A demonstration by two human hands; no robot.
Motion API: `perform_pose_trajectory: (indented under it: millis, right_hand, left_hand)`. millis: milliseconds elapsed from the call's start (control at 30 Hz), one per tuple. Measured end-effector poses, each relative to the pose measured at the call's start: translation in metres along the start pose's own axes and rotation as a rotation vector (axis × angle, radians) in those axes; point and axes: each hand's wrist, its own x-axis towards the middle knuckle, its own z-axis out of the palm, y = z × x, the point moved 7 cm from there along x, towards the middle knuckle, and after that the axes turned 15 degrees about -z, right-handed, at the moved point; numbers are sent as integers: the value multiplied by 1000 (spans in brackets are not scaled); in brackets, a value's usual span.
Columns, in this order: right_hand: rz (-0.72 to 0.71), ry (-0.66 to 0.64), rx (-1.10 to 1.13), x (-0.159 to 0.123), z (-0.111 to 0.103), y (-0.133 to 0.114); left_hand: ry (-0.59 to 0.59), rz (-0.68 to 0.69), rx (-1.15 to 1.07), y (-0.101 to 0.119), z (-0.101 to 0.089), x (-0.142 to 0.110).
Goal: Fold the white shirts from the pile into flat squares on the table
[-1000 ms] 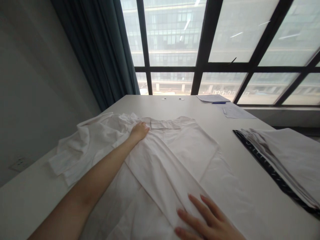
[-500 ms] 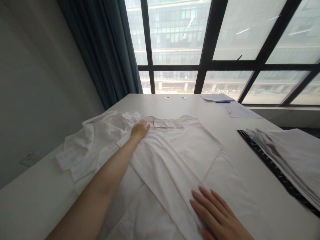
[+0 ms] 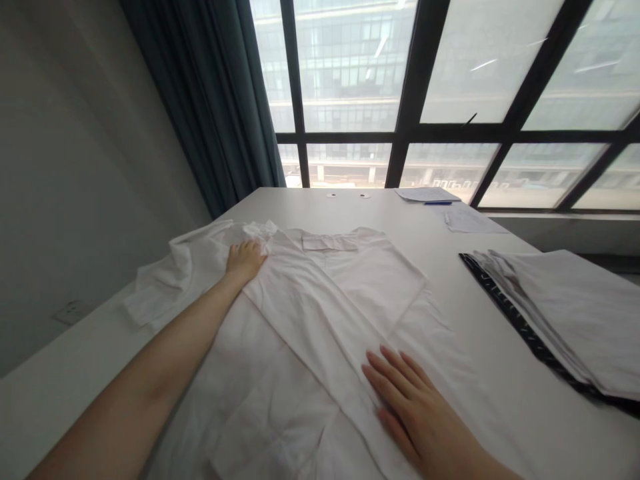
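A white shirt [image 3: 300, 320] lies spread over the table, its collar band [image 3: 330, 242] toward the far side and one front part folded diagonally across the body. My left hand [image 3: 246, 259] reaches far forward onto the shoulder area by the bunched cloth. Its fingers are curled down on the shirt, the fingertips hidden. Nearer to me, my right hand [image 3: 413, 410] rests flat on the folded part, fingers stretched out and close together. Crumpled sleeve cloth [image 3: 175, 267] lies to the left of my left hand.
A stack of folded white cloth [image 3: 575, 307] lies at the right on a black, marked board [image 3: 505, 310]. Papers [image 3: 427, 194] and a blue pen [image 3: 437, 203] are at the table's far right. A dark curtain [image 3: 215, 100] and windows stand behind, a wall socket [image 3: 70, 312] at left.
My left hand has moved left across the shirt's shoulder area, from beside the collar band. My right hand has shifted slightly up and left, and the whole view has turned a little right.
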Motion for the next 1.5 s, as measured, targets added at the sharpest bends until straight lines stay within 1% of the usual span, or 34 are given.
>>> perform_pose_trajectory:
  millis: [100, 200, 400, 533, 600, 700, 800, 867, 933, 1033, 1100, 1167, 1233, 1300, 1367, 1433, 1500]
  right_hand:
    - [27, -34, 26, 0, 2, 0]
    - [41, -64, 33, 1, 5, 0]
    - [79, -85, 10, 3, 9, 0]
    - [84, -91, -15, 2, 12, -1]
    - [78, -90, -26, 2, 12, -1]
    - [65, -86, -40, 3, 11, -2]
    - [58, -75, -44, 3, 11, -2]
    - [56, -64, -42, 3, 12, -1]
    - [55, -55, -47, 2, 12, -1]
    - [28, -47, -78, 3, 9, -4]
    - [-39, -60, -91, 5, 6, -9]
    - [-114, -87, -81, 6, 5, -15]
    - [-151, -118, -51, 6, 5, -17]
    - [-145, -134, -17, 5, 6, -16]
    - [-126, -124, 17, 5, 7, -14]
    - [-108, -87, 55, 5, 6, -13]
    - [-90, -34, 89, 6, 2, -12]
  left_hand:
    - [34, -97, 4, -11, -8, -3]
    - [38, -158, -9, -12, -12, -2]
    - [75, -97, -30, 0, -21, 1]
    - [74, -77, 14, 7, -21, -4]
    - [99, -64, 31, 16, -24, -11]
    - [120, 0, 37, 41, -26, -28]
    - [54, 107, 37, 68, -18, -53]
    - [2, 160, 36, 75, -9, -73]
    - [-29, 195, 38, 71, 0, -92]
    - [-62, 211, 50, 52, 8, -106]
    - [-85, 205, 59, 36, 12, -103]
    - [-100, 186, 66, 23, 12, -92]
    - [-95, 164, 67, 16, 10, -81]
    - [-73, 152, 63, 15, 4, -75]
    - [-37, 157, 54, 21, -5, -82]
    - [-8, 212, 39, 33, -15, -104]
    - [-20, 351, 12, 50, -24, -141]
